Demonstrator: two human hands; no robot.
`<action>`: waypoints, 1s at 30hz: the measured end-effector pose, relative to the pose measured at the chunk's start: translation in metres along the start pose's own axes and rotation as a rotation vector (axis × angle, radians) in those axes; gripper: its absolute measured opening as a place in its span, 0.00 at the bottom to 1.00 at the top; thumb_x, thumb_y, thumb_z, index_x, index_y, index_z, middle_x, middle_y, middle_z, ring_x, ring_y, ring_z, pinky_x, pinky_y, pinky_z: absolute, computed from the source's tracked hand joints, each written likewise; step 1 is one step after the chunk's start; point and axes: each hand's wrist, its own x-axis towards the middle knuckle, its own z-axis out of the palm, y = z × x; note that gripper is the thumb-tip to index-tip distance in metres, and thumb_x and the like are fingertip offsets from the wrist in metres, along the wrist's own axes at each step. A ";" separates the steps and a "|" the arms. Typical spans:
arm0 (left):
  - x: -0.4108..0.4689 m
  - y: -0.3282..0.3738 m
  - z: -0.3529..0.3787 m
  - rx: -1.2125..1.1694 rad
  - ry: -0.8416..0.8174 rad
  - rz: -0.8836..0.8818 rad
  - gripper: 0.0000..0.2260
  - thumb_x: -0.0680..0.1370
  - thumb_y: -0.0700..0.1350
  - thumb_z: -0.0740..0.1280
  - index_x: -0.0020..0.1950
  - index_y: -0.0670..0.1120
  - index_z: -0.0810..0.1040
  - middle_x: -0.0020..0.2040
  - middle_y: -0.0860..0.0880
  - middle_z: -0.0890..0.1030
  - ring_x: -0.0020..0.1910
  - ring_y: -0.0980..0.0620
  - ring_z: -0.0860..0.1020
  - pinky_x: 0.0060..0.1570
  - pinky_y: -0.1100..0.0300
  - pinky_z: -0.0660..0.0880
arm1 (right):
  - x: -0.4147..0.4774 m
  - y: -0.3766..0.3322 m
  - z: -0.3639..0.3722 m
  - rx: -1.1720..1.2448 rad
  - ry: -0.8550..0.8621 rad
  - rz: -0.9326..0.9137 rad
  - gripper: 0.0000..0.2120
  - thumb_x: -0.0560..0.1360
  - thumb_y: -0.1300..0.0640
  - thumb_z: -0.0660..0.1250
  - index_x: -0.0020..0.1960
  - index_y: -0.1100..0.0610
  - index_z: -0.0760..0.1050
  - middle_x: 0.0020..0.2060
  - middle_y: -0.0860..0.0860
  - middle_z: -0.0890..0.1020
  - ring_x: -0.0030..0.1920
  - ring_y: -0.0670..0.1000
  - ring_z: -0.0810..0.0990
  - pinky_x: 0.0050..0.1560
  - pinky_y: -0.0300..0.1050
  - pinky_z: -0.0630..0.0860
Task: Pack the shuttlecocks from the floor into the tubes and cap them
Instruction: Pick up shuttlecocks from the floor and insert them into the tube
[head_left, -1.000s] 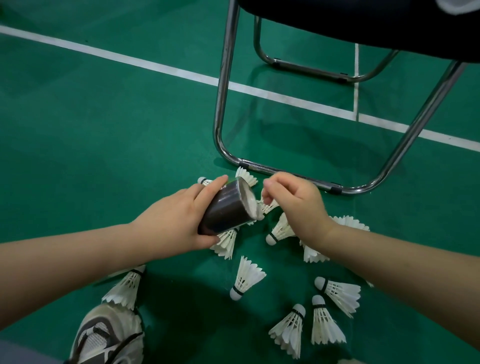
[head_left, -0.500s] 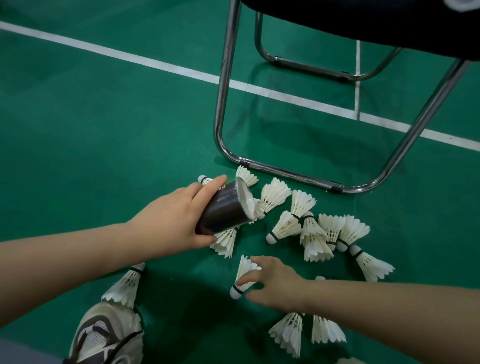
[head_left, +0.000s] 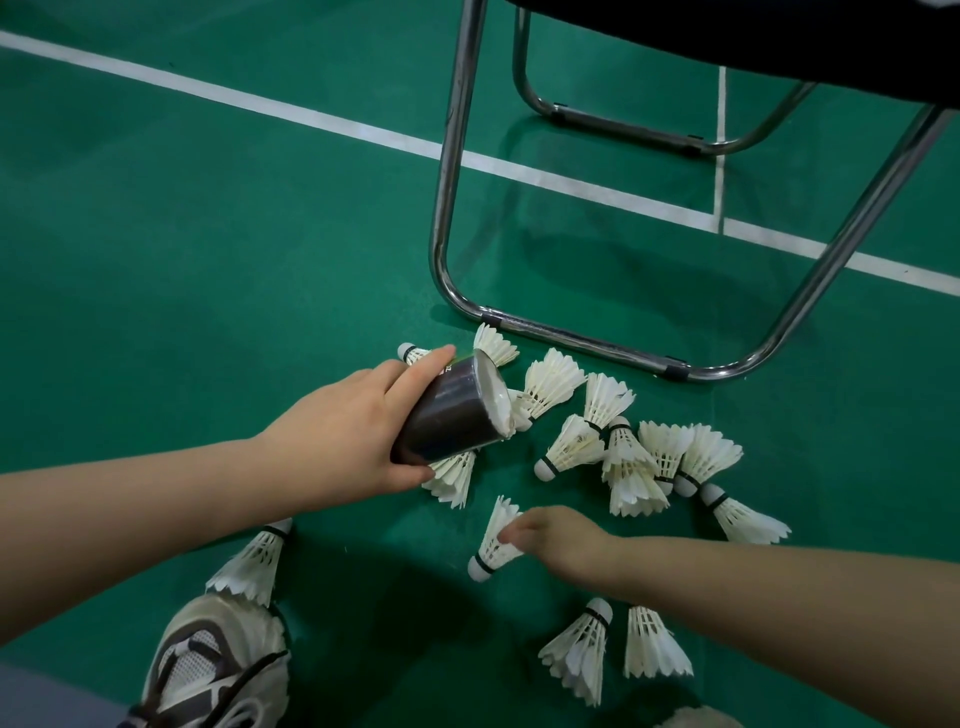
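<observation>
Right hand (head_left: 563, 540) down from the tube (head_left: 452, 415) mouth, pinching a loose shuttlecock (head_left: 493, 540) (left hand (head_left: 353, 441) unchanged, gripping the tube).

black chair seat (head_left: 727, 36) cut at top | rear of dark cardboard tube (head_left: 452, 415) hidden in left grip (head_left: 348, 431) | fingertips of right grip (head_left: 566, 545) hidden at white feather shuttlecock (head_left: 493, 545)
</observation>
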 end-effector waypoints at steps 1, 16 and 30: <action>-0.001 0.000 0.001 -0.002 0.009 0.007 0.46 0.69 0.61 0.68 0.73 0.57 0.38 0.63 0.49 0.70 0.58 0.49 0.72 0.55 0.57 0.71 | -0.003 -0.002 -0.004 0.075 0.046 -0.004 0.14 0.80 0.54 0.58 0.60 0.55 0.77 0.59 0.52 0.79 0.54 0.55 0.79 0.58 0.48 0.74; -0.007 0.015 -0.003 0.013 -0.040 0.019 0.45 0.70 0.61 0.68 0.75 0.55 0.40 0.62 0.50 0.70 0.56 0.50 0.72 0.52 0.60 0.69 | -0.096 -0.055 -0.070 0.401 0.778 -0.539 0.14 0.78 0.61 0.59 0.42 0.46 0.78 0.42 0.40 0.81 0.45 0.35 0.77 0.48 0.29 0.71; 0.005 0.040 -0.004 -0.034 -0.074 0.053 0.47 0.68 0.61 0.70 0.75 0.54 0.41 0.68 0.50 0.67 0.62 0.50 0.71 0.56 0.61 0.67 | -0.085 -0.073 -0.052 0.372 0.166 -0.518 0.34 0.71 0.47 0.62 0.72 0.46 0.50 0.53 0.48 0.80 0.56 0.44 0.77 0.60 0.36 0.69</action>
